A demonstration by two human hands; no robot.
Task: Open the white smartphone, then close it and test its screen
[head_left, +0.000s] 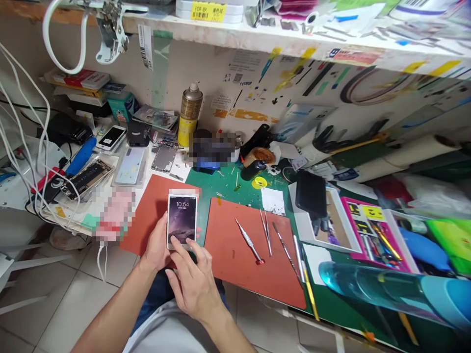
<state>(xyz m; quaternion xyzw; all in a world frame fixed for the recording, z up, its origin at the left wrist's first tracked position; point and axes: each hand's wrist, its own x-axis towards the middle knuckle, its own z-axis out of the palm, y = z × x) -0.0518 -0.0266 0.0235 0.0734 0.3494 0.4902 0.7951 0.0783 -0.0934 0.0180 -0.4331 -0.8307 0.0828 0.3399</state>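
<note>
A white smartphone (182, 219) is lit, with its lock screen reading 10:54. My left hand (157, 245) grips it from the left side, and fingertips show past its right edge. Over the phone's lower end lies my right hand (194, 282), fingers apart, with fingertips at the bottom of the screen; whether they press it I cannot tell. To the right, on an orange-red mat (228, 264), lie a screwdriver (247, 238) with a red end, tweezers (265, 233) and a thin metal pry tool (285, 247).
Left are a pale phone (129, 165), an opened phone (88, 179) and loose white cables (44, 117). A spray can (190, 110) stands behind. At right are a white box (344, 223), a pink tool tray (368, 252) and a blue bottle (382, 287). A shelf (257, 37) overhangs.
</note>
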